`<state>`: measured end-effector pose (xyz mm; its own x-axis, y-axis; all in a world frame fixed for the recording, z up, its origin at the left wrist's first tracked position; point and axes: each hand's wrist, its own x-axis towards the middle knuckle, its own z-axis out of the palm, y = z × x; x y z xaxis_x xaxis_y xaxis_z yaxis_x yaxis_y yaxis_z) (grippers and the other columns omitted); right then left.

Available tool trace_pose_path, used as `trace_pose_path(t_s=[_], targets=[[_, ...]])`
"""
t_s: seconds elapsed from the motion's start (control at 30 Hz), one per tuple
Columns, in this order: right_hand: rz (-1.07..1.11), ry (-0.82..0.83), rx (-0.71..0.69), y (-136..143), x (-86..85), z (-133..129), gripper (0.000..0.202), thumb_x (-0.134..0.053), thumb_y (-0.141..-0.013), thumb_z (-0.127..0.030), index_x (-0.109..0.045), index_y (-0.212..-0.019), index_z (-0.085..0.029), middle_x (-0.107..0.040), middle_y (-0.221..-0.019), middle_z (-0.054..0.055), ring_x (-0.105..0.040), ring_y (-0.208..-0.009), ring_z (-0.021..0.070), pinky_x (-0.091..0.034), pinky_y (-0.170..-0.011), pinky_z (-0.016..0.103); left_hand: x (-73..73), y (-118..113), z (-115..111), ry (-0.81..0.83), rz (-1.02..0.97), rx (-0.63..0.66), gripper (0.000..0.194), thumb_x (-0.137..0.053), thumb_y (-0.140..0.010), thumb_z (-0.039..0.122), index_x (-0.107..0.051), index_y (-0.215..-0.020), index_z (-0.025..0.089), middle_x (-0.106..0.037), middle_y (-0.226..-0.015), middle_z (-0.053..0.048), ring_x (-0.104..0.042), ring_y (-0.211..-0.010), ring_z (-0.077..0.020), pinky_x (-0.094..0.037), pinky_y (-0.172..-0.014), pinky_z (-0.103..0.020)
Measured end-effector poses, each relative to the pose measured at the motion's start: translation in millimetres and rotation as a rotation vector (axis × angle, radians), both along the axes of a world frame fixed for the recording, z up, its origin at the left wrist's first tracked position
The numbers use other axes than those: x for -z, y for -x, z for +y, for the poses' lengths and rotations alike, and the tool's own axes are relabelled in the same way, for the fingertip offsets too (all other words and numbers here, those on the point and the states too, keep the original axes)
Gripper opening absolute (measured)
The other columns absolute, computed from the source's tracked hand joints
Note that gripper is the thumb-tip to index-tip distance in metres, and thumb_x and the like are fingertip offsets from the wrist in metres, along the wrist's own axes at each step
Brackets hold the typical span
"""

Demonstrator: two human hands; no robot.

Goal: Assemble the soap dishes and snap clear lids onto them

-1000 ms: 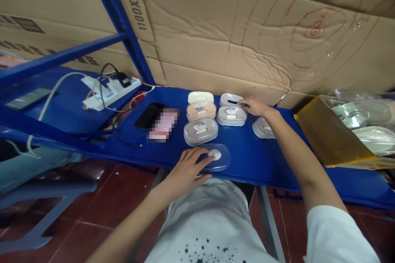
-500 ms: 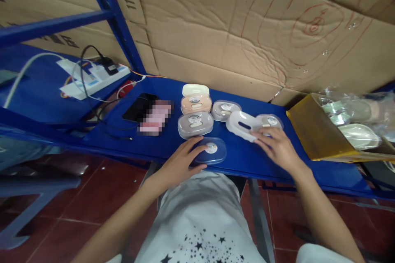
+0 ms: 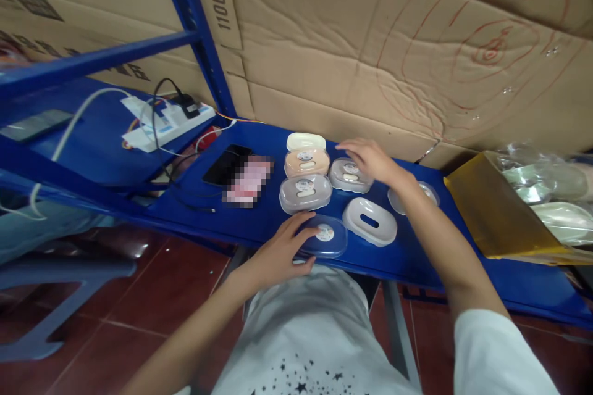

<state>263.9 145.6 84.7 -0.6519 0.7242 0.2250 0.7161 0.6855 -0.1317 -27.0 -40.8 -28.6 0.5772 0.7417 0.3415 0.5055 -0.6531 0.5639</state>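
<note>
On the blue table, my left hand [image 3: 290, 250] grips the left edge of a clear lid [image 3: 331, 245] with a round sticker, thumb and fingers around it. My right hand [image 3: 368, 157] hovers over a lidded grey soap box [image 3: 345, 180], fingers stretched, holding nothing. A white dish with an oval slot [image 3: 377, 234] lies to the right of the lid. Behind my left hand stand a grey box [image 3: 296, 200], a peach box [image 3: 296, 163] and a cream dish [image 3: 303, 142]. Another clear lid [image 3: 428, 193] lies partly behind my right forearm.
At the right stands an open carton [image 3: 504, 216] with bagged dishes. To the left are a black phone [image 3: 225, 163], cables and a white power strip [image 3: 157, 136]. A cardboard wall [image 3: 315, 43] rises behind the table.
My right hand has let go of the white dish, which now lies nearer the front edge, and has moved back and left over the grey box. My left hand stays at the lid.
</note>
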Motion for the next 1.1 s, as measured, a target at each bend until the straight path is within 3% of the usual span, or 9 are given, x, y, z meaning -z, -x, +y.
trace_pose_path(t_s=[0.1,0.17,0.3,0.43,0.57,0.67,0.87,0.97,1.1], targets=[[-0.234,0.140,0.070,45.0,7.2,80.2,0.045,-0.054,-0.102,-0.013,-0.071,-0.143,-0.017,-0.072,-0.147,0.012,-0.067,-0.136,0.0270,-0.048,-0.116,0.039,0.9,0.8,-0.4,0.001,0.010,-0.002,0.055,-0.075,-0.091,0.019,-0.057,-0.143,0.024,-0.044,-0.167,-0.015,-0.041,-0.159,-0.0335,-0.046,-0.127,-0.055],[-0.285,0.174,0.082,64.7,16.2,108.4,0.045,-0.066,-0.093,-0.010,-0.076,-0.136,-0.017,-0.077,-0.137,0.012,-0.072,-0.126,0.0292,-0.052,-0.108,0.038,1.3,1.8,-0.9,-0.005,0.009,0.004,0.057,-0.076,-0.091,0.020,-0.057,-0.144,0.024,-0.045,-0.166,-0.015,-0.042,-0.158,-0.0329,-0.045,-0.128,-0.055],[-0.299,0.155,0.064,74.1,29.3,119.1,0.035,-0.073,-0.086,-0.011,-0.082,-0.120,-0.015,-0.082,-0.124,0.015,-0.075,-0.115,0.0312,-0.053,-0.100,0.038,1.4,3.8,-0.6,-0.007,-0.005,0.014,0.055,-0.076,-0.093,0.022,-0.057,-0.144,0.024,-0.046,-0.166,-0.016,-0.041,-0.159,-0.0327,-0.044,-0.129,-0.054],[-0.252,0.093,0.040,51.7,19.2,101.0,0.020,-0.071,-0.095,-0.022,-0.082,-0.110,-0.015,-0.081,-0.122,0.017,-0.072,-0.117,0.0326,-0.049,-0.105,0.043,1.9,4.2,0.5,-0.011,-0.010,0.017,0.055,-0.075,-0.093,0.023,-0.057,-0.145,0.025,-0.046,-0.166,-0.015,-0.042,-0.159,-0.0329,-0.045,-0.128,-0.055],[-0.127,0.034,0.032,3.0,-9.0,38.8,0.021,-0.071,-0.100,-0.032,-0.077,-0.114,-0.017,-0.080,-0.120,0.014,-0.071,-0.117,0.0310,-0.050,-0.104,0.043,3.4,3.3,0.2,-0.046,-0.010,0.009,0.052,-0.073,-0.095,0.023,-0.057,-0.144,0.024,-0.045,-0.167,-0.015,-0.041,-0.159,-0.0334,-0.046,-0.127,-0.056],[0.143,-0.059,0.017,-37.1,-21.6,-57.4,0.018,-0.073,-0.102,-0.037,-0.075,-0.111,-0.022,-0.080,-0.119,0.011,-0.071,-0.114,0.0313,-0.051,-0.102,0.047,5.4,2.5,0.2,-0.085,-0.013,0.000,0.050,-0.069,-0.098,0.023,-0.055,-0.146,0.023,-0.045,-0.167,-0.016,-0.041,-0.158,-0.0342,-0.046,-0.127,-0.058],[0.255,0.204,0.039,-67.5,18.5,-266.3,0.015,-0.073,-0.103,-0.031,-0.070,-0.117,-0.030,-0.079,-0.112,0.003,-0.073,-0.110,0.0247,-0.056,-0.093,0.041,11.7,-3.1,4.3,-0.185,0.022,-0.068,0.044,-0.058,-0.109,0.029,-0.053,-0.152,0.023,-0.046,-0.168,-0.017,-0.042,-0.159,-0.0345,-0.045,-0.127,-0.059],[0.270,0.215,0.136,-61.7,47.5,-306.9,0.011,-0.068,-0.106,-0.028,-0.069,-0.117,-0.029,-0.079,-0.113,0.005,-0.074,-0.108,0.0249,-0.059,-0.090,0.042,11.0,-9.0,3.8,-0.274,0.082,-0.075,0.050,-0.054,-0.112,0.030,-0.047,-0.160,0.023,-0.048,-0.168,-0.018,-0.041,-0.160,-0.0354,-0.037,-0.130,-0.063],[0.221,0.210,0.147,-52.3,63.0,-299.9,0.013,-0.065,-0.107,-0.031,-0.072,-0.118,-0.031,-0.080,-0.120,0.005,-0.074,-0.117,0.0279,-0.062,-0.095,0.047,6.8,-20.5,-4.2,-0.396,0.159,0.051,0.048,-0.061,-0.110,0.038,-0.055,-0.157,0.031,-0.047,-0.171,-0.012,-0.040,-0.161,-0.0351,-0.021,-0.135,-0.065]])
